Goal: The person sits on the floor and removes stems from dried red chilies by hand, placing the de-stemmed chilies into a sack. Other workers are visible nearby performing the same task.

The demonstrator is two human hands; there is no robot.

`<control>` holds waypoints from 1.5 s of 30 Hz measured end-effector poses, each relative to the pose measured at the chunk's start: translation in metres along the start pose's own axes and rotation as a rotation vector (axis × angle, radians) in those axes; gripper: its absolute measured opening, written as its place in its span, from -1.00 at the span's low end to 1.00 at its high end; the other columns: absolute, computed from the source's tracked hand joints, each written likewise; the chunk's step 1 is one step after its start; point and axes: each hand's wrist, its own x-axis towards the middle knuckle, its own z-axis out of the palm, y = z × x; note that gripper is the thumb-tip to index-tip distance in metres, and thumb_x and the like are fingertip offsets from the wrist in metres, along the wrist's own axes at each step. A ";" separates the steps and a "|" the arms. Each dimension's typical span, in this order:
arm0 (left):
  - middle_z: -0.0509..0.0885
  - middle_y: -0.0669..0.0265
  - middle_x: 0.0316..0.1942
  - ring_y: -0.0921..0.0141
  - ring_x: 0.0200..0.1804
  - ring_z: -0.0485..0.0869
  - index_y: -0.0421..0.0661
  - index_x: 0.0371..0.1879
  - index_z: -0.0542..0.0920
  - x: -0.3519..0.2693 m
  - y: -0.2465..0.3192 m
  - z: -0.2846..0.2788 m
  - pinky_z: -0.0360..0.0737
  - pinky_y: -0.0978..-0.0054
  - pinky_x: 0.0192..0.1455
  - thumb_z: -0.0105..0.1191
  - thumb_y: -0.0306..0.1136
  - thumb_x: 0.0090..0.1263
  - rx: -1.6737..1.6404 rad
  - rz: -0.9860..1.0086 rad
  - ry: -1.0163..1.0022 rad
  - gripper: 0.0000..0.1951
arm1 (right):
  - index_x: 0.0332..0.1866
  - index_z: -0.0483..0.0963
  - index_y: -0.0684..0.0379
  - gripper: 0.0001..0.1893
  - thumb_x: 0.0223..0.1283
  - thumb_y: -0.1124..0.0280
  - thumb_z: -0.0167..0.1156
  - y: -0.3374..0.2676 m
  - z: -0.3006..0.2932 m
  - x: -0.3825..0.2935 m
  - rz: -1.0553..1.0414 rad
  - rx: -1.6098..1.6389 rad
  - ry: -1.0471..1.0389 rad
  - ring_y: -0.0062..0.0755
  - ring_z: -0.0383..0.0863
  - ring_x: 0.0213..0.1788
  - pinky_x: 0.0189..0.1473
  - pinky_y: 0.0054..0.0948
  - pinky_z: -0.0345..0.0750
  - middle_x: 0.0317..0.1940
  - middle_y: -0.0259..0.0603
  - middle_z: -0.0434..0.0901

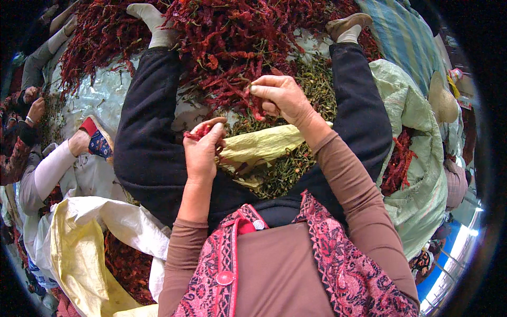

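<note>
My left hand (pixel 202 154) is closed around a small bunch of dried red chillies (pixel 196 134), whose ends stick out past the thumb and fingers. Higher and to the right, the thumb and forefinger of my right hand (pixel 285 97) pinch a thin chilli stem (pixel 244 82). Red chilli flesh shows just under those fingertips; whether it joins that stem is hard to tell. Between my outstretched legs lies a yellow woven sack cloth (pixel 265 142), with loose greenish-brown stems (pixel 293 170) around it. Beyond my hands spreads a large heap of dried red chillies (pixel 229 43).
At left, an open white-and-yellow sack (pixel 79 257) holds dark red chillies (pixel 126 265). A pale green sack (pixel 416 222) with chillies (pixel 400 162) lies at right, near a straw hat (pixel 441 99). Other people's hands (pixel 35 111) and a shod foot (pixel 97 136) are at left.
</note>
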 end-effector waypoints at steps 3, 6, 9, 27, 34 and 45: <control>0.57 0.47 -0.54 0.65 -0.55 0.48 -0.26 -0.12 0.63 -0.002 -0.001 0.021 0.40 0.72 -0.50 0.14 -0.47 0.31 0.026 0.013 -0.067 -0.80 | -0.25 0.58 0.28 -0.84 0.16 0.41 0.23 0.000 -0.001 -0.012 -0.021 0.017 -0.012 -0.74 0.34 -0.71 -0.68 -0.68 0.23 -0.56 -0.33 0.59; 0.61 0.47 -0.47 0.65 -0.52 0.50 -0.25 -0.07 0.61 -0.005 -0.007 0.029 0.44 0.73 -0.44 0.17 -0.48 0.30 0.044 0.075 -0.157 -0.76 | -0.23 0.56 0.29 -0.85 0.19 0.41 0.21 0.015 0.013 -0.020 -0.011 -0.013 0.005 -0.71 0.41 -0.71 -0.68 -0.66 0.31 -0.57 -0.34 0.57; 0.66 0.41 -0.39 0.64 -0.50 0.52 -0.27 -0.09 0.59 -0.006 -0.014 0.026 0.48 0.71 -0.43 0.18 -0.48 0.31 0.053 0.063 -0.174 -0.77 | -0.25 0.55 0.27 -0.86 0.21 0.42 0.21 0.030 0.013 -0.025 -0.021 -0.023 0.000 -0.73 0.44 -0.66 -0.66 -0.70 0.35 -0.58 -0.40 0.54; 0.65 0.22 -0.47 0.47 -0.55 0.61 -0.30 -0.21 0.56 -0.003 -0.017 0.011 0.47 0.61 -0.55 0.16 -0.59 0.22 -0.128 -0.069 0.000 -0.82 | -0.09 0.49 0.33 -0.75 0.10 0.54 0.07 0.031 0.017 -0.026 0.024 -0.153 0.134 -0.75 0.31 -0.66 -0.67 -0.68 0.22 -0.52 -0.30 0.56; 0.63 0.21 -0.50 0.48 -0.56 0.54 -0.26 -0.27 0.59 0.003 -0.017 0.001 0.45 0.61 -0.53 0.11 -0.57 0.25 -0.365 -0.302 -0.139 -0.89 | -0.13 0.51 0.28 -0.84 0.29 0.44 0.07 0.037 0.001 -0.024 0.025 -0.144 0.035 -0.75 0.34 -0.65 -0.66 -0.68 0.24 -0.56 -0.38 0.50; 0.66 0.44 -0.53 0.71 -0.67 0.38 -0.24 -0.26 0.65 -0.007 -0.017 0.016 0.21 0.74 -0.66 0.27 -0.40 0.23 0.149 -0.222 -0.275 -0.81 | -0.21 0.55 0.37 -0.81 0.32 0.44 0.07 0.046 0.021 -0.031 0.015 -0.057 0.016 -0.67 0.44 -0.71 -0.63 -0.64 0.46 -0.55 -0.28 0.57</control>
